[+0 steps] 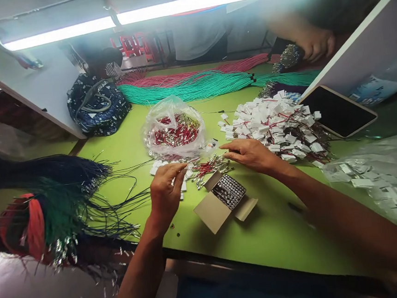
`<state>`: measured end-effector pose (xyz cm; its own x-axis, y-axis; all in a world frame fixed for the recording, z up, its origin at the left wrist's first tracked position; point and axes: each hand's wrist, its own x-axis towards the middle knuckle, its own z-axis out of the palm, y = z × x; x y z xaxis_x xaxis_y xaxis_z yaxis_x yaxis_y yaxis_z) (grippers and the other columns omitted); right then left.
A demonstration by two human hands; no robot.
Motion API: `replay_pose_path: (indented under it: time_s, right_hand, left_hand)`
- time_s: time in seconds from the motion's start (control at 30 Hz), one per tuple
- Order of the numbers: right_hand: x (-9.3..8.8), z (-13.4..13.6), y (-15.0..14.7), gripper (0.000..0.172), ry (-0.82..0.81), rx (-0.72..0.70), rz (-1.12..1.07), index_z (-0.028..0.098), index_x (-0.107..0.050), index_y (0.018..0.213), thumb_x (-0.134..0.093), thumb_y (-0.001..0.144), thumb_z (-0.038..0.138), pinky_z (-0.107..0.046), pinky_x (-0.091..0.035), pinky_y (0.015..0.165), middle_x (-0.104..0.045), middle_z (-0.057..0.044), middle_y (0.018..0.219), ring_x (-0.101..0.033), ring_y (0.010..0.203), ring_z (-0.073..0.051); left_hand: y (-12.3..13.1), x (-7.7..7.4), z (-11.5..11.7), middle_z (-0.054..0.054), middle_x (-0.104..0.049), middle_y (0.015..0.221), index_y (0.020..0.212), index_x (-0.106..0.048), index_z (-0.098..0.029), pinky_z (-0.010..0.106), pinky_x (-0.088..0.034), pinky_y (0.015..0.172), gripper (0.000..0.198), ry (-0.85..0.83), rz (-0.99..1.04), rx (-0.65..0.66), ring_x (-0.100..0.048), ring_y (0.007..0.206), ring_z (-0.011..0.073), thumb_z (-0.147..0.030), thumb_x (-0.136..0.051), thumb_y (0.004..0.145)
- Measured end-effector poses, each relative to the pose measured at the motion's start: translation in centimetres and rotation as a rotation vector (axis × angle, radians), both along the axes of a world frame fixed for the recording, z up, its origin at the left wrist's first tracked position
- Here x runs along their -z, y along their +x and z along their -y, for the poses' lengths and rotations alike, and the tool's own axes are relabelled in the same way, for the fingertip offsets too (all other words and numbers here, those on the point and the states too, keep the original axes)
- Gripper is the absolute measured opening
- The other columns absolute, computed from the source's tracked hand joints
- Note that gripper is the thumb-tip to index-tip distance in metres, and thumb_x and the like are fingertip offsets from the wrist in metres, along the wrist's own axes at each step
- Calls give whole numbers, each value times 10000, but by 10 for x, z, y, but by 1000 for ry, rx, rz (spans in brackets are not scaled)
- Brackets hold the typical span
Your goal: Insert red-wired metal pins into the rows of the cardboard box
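Observation:
My left hand point(167, 189) is closed in a pinch beside several small white blocks point(183, 186). A short red wire point(193, 161) appears to stick out from its fingertips. Just to the right lies a small pile of red wire leads with metal ends point(205, 168). My right hand point(251, 156) reaches in above that pile, its thumb and forefinger slightly apart with nothing visible between them. Between my forearms stands an open cardboard box point(211, 213) filled with rows of small silvery cylinders point(228, 190).
A clear plastic bag point(145, 137) of red leads stands behind my hands. White connector-like blocks point(268, 119) are heaped at right, near a dark tablet-like panel point(341, 111). Dark wire bundles point(65, 174) lie left, green wires point(186, 87) behind. Another person's hand point(314, 41) is at back right.

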<state>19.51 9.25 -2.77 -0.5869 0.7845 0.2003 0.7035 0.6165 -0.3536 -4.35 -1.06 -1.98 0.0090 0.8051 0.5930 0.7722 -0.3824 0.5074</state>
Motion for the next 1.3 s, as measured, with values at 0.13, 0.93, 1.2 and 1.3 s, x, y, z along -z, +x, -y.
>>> replay_pose_path:
  time_s: [0.13,0.93,1.2,1.3]
  right_hand:
    - [-8,35,-4,210,29,-187,66,160,-673,824,-485,898,219,-245,-421,638,-657,-52,808,-580,713,-137]
    - [2,73,-24,157,-9,-392,322,175,-612,795,-483,863,118,-290,-316,631,-587,-75,873,-487,746,-166]
    - [4,73,-25,158,-5,-382,287,181,-610,833,-469,864,118,-273,-281,570,-588,-50,848,-469,692,-146]
    - [6,73,-23,185,-7,-375,283,185,-613,851,-439,889,135,-277,-297,584,-593,-54,871,-483,710,-154]
  left_hand:
    - [-17,-23,-2,52,-724,877,922,-702,-179,308,-506,774,185,-107,-80,-3,-649,822,172,-257,-547,859]
    - [-29,7,-163,128,-691,929,933,-680,-148,300,-440,797,256,-747,-520,-218,-606,908,241,-180,-531,727]
    - [-21,5,-165,188,-668,976,1008,-649,-104,363,-444,844,315,-789,-510,-265,-603,979,302,-145,-553,711]
    - [-23,3,-164,219,-644,1048,1065,-625,-90,399,-431,865,351,-749,-478,-257,-583,1027,320,-87,-513,733]
